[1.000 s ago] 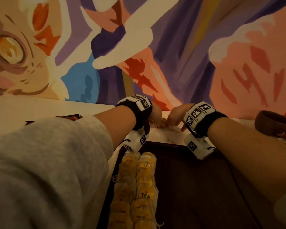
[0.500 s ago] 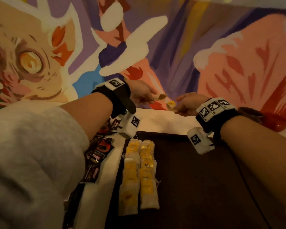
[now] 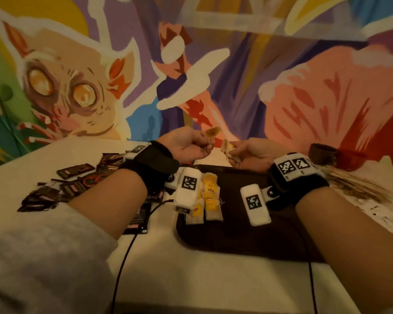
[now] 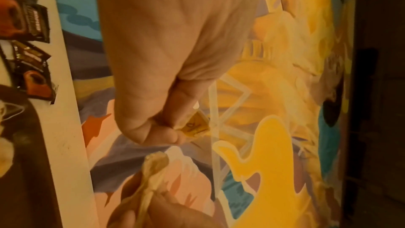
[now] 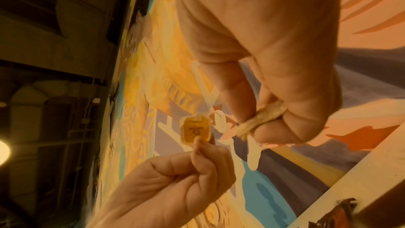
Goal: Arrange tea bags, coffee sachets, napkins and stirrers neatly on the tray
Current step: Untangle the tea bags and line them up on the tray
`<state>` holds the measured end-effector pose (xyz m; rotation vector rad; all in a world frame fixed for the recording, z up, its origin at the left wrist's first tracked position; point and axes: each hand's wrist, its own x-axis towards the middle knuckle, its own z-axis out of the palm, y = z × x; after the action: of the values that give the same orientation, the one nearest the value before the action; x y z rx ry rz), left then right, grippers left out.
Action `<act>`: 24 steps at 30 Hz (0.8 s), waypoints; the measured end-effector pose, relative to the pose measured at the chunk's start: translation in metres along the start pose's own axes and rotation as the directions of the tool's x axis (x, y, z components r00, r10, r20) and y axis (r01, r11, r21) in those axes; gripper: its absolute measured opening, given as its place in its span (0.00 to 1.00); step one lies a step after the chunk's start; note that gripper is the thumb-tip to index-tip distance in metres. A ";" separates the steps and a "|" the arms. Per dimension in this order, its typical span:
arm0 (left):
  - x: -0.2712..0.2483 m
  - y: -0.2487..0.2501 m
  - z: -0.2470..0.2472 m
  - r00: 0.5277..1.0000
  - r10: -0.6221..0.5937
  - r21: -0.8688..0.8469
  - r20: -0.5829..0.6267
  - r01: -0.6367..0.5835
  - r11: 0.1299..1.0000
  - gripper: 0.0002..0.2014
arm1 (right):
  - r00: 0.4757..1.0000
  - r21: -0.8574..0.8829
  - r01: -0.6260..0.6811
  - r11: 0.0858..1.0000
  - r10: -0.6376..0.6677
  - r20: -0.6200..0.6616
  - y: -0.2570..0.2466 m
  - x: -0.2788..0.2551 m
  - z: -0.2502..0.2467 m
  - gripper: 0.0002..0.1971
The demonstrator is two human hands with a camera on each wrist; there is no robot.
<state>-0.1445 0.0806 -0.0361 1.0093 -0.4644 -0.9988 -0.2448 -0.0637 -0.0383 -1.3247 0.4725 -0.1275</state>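
Hands raised; left hand [image 3: 186,147] pinches tag [image 3: 212,132], right hand [image 3: 252,155] tea bag [image 3: 227,148].

A grey sleeve [image 3: 39,252] covers the left upper forearm. Each wrist wears a black strap [image 3: 153,166] with white plates bearing black square-patterned markers [image 3: 294,165], and below the strap a white camera block [image 3: 187,189] trailing a black cable [image 3: 123,264].
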 end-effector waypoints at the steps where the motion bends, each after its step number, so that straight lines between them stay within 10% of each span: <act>1: -0.006 -0.005 -0.001 1.000 -0.002 -0.026 -0.003 0.001 1.000 0.19 | 1.000 -0.014 -0.002 1.000 0.002 0.001 0.003 -0.005 0.003 0.18; 12: -0.018 -0.031 -0.025 0.999 0.036 -0.218 -0.026 -0.041 0.975 0.06 | 0.990 0.180 0.142 0.973 -0.142 -0.012 0.035 -0.031 0.029 0.30; 24: -0.020 -0.045 -0.043 0.996 0.090 -0.153 0.014 -0.087 0.984 0.11 | 0.913 0.308 0.400 0.863 -0.403 -0.057 0.064 -0.017 0.032 0.17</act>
<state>-0.1445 0.1111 -0.0936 0.8354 -0.4402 -0.9507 -0.2582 -0.0125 -0.0891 -1.0906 0.1489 -0.5246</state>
